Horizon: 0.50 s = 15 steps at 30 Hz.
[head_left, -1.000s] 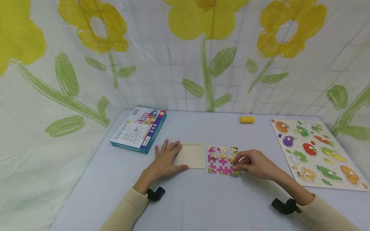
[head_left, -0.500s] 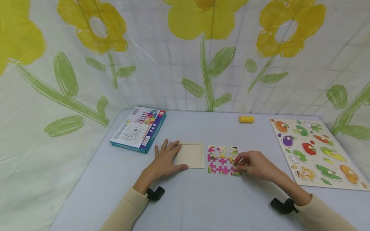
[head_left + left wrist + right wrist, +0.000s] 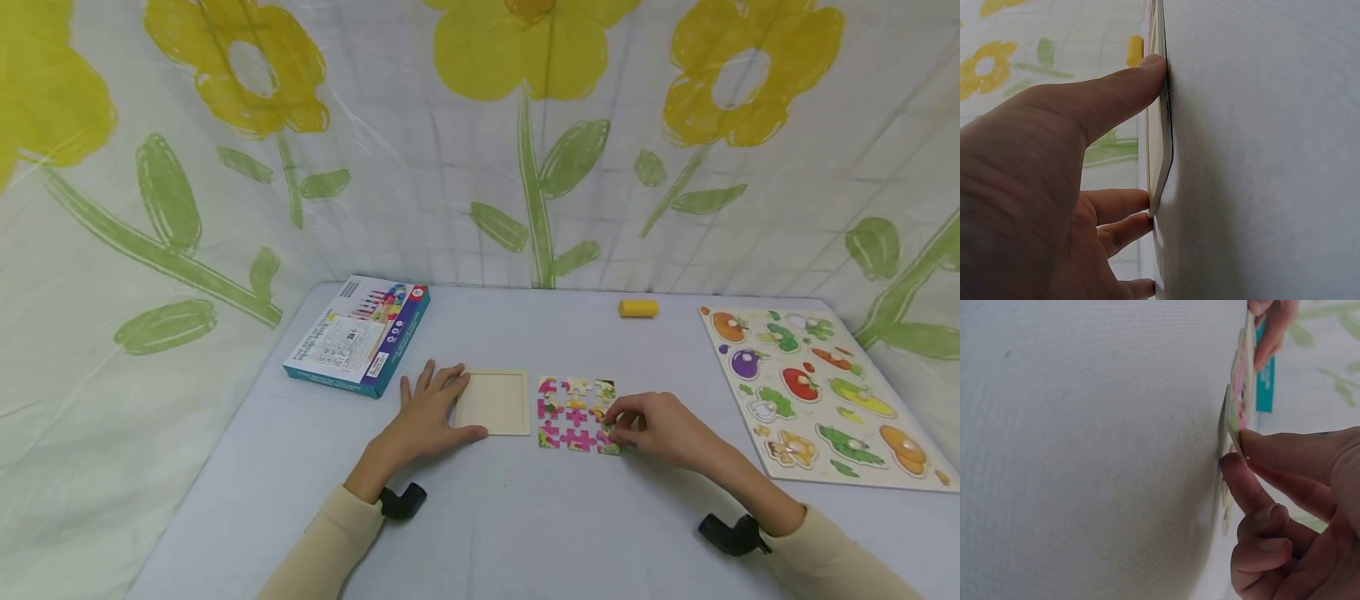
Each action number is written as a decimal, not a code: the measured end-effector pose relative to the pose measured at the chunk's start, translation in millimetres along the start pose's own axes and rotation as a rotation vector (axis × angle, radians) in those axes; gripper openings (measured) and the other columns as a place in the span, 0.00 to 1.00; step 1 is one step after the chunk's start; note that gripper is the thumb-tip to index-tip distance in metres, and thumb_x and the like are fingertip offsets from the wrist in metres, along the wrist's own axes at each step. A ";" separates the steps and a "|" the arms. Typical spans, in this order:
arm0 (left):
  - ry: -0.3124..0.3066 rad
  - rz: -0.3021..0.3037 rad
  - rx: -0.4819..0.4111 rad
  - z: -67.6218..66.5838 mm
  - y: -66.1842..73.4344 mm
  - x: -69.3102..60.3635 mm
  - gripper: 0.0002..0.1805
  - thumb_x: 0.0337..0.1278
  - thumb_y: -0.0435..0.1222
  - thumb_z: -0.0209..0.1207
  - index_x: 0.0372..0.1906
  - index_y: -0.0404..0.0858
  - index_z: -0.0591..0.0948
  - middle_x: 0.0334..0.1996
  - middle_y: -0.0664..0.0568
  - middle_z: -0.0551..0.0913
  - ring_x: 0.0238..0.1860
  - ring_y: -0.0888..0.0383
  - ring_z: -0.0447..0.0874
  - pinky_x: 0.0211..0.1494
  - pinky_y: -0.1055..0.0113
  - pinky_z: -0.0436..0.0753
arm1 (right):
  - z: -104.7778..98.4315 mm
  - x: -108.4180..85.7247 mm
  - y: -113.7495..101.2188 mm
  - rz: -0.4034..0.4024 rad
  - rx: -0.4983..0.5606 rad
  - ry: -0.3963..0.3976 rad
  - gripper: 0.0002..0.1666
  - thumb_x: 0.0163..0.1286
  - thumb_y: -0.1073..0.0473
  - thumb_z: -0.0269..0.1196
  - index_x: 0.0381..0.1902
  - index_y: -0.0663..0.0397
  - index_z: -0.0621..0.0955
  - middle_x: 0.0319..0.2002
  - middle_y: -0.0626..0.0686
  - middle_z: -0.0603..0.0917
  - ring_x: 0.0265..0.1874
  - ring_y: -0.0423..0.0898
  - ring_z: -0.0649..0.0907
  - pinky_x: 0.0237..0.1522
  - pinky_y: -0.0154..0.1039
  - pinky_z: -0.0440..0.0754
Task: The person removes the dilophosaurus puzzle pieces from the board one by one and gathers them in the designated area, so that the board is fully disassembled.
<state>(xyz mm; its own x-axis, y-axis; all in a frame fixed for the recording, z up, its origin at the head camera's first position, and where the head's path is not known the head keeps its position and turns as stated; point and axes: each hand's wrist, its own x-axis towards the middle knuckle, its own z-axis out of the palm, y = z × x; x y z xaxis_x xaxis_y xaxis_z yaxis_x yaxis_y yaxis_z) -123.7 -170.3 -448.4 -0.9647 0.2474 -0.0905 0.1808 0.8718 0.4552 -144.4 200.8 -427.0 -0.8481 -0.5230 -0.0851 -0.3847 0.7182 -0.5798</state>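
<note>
The shallow wooden tray (image 3: pixel 492 403) lies flat on the table, its bare inside showing. My left hand (image 3: pixel 431 414) is spread along its left side. In the left wrist view, the thumb (image 3: pixel 1141 80) touches the tray's near edge and other fingertips meet its left edge. Right of the tray lie several pink, yellow and green jigsaw pieces (image 3: pixel 576 414) in rows, with small gaps between them. My right hand (image 3: pixel 667 427) pinches the lower-right jigsaw piece (image 3: pixel 1233 419) between thumb and finger. That piece looks tilted, with one edge near the tabletop.
A boxed set (image 3: pixel 358 335) lies at the back left. A yellow cylinder (image 3: pixel 638 309) rests near the back edge. At the right is a vegetable peg board (image 3: pixel 823 398). A flower-printed sheet (image 3: pixel 420 167) hangs behind the table.
The lower-right jigsaw piece has shifted and turned slightly in my right hand's fingers, now lining up more with its row. My left hand stays on the tray.
</note>
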 end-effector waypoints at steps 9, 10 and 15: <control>-0.010 0.000 0.003 0.3 -1.6 0.8 0.53 0.57 0.64 0.68 0.81 0.40 0.67 0.84 0.46 0.62 0.87 0.30 0.40 0.79 0.18 0.35 | 2.4 -0.4 0.1 -0.002 -0.002 0.019 0.07 0.68 0.61 0.74 0.42 0.47 0.88 0.31 0.42 0.87 0.28 0.36 0.77 0.31 0.30 0.77; -0.011 0.000 0.002 0.4 -1.9 0.9 0.53 0.57 0.64 0.68 0.81 0.40 0.67 0.84 0.46 0.62 0.87 0.31 0.39 0.79 0.18 0.35 | 2.8 -0.6 0.3 -0.002 0.001 0.021 0.07 0.68 0.61 0.73 0.43 0.47 0.88 0.31 0.42 0.86 0.28 0.36 0.77 0.31 0.30 0.77; -0.009 0.001 0.002 1.0 -3.0 0.6 0.54 0.57 0.64 0.68 0.81 0.40 0.67 0.84 0.46 0.62 0.87 0.30 0.40 0.79 0.18 0.35 | 5.7 -1.4 -0.1 0.002 0.004 0.028 0.07 0.69 0.63 0.72 0.43 0.48 0.87 0.32 0.43 0.85 0.29 0.37 0.76 0.31 0.30 0.76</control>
<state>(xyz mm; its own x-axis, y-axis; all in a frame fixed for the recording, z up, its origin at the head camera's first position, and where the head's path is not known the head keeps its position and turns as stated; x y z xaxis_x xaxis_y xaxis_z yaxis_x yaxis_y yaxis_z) -124.7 -172.3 -450.7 -0.9627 0.2523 -0.0978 0.1825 0.8723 0.4535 -141.1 198.8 -431.5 -0.8587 -0.5085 -0.0630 -0.3818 0.7170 -0.5832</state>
